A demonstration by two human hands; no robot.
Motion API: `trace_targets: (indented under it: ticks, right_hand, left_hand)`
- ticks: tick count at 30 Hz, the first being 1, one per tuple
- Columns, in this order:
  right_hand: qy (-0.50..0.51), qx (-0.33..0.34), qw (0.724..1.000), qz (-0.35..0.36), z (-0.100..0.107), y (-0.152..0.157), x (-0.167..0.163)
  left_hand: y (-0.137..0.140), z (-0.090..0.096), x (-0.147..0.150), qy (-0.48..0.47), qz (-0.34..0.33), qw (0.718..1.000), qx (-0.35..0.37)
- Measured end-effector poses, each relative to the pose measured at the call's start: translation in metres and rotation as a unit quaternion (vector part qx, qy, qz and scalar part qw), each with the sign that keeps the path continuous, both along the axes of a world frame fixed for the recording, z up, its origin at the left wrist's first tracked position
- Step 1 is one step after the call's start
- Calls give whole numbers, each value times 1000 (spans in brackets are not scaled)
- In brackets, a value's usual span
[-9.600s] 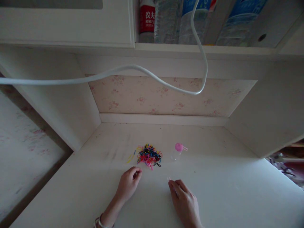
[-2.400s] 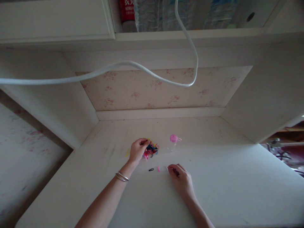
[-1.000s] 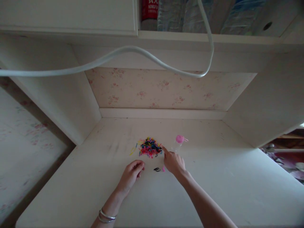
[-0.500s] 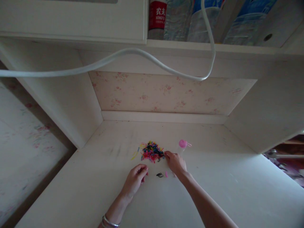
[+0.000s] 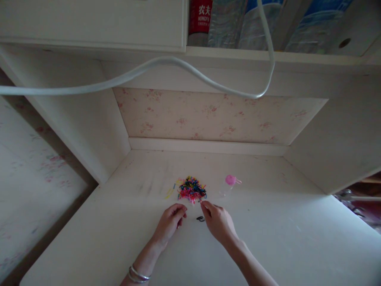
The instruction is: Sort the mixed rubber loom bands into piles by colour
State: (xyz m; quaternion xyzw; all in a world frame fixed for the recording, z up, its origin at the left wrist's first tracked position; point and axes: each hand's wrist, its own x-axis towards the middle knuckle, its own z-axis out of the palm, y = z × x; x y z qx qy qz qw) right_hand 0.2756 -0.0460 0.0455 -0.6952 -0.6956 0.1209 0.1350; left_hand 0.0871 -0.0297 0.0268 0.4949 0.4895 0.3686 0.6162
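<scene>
A heap of small, many-coloured rubber bands lies on the white desk. My right hand is at the heap's near right edge, thumb and forefinger pinched together; whatever is between the tips is too small to make out. To the left, my left hand rests just in front of the heap with its fingers curled closed, and their contents are hidden. A few black rubber bands lie apart between my two hands. Behind my right hand stands a clear container with a pink lid and a small pink loop.
The white desktop is boxed in by side panels and a flowered back wall. Overhead, a white cable hangs across the view below a shelf holding several bottles. Some yellow bands lie left of the heap.
My right hand has moved left and nearer to me, from the heap's right side to its front edge, covering a pink piece seen before. My left hand has hardly moved.
</scene>
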Motion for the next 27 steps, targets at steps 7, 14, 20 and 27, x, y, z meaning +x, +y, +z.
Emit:
trace_targets:
  ticks: [7, 14, 20, 27]
  right_hand:
    - [-4, -24, 997, 71, 3, -19, -27]
    - [-33, -23, 994, 100, -1, -19, -34]
    - [52, 27, 996, 64, -1, -25, -20]
    - [219, 60, 966, -120, -26, -48, 55]
  left_hand:
    - [-3, 2, -2, 9, 9, 1000, 2]
    - [-2, 0, -3, 8, 13, 1000, 16]
    - [1, -3, -3, 24, 37, 999, 30]
    - [14, -9, -25, 234, 88, 952, 178]
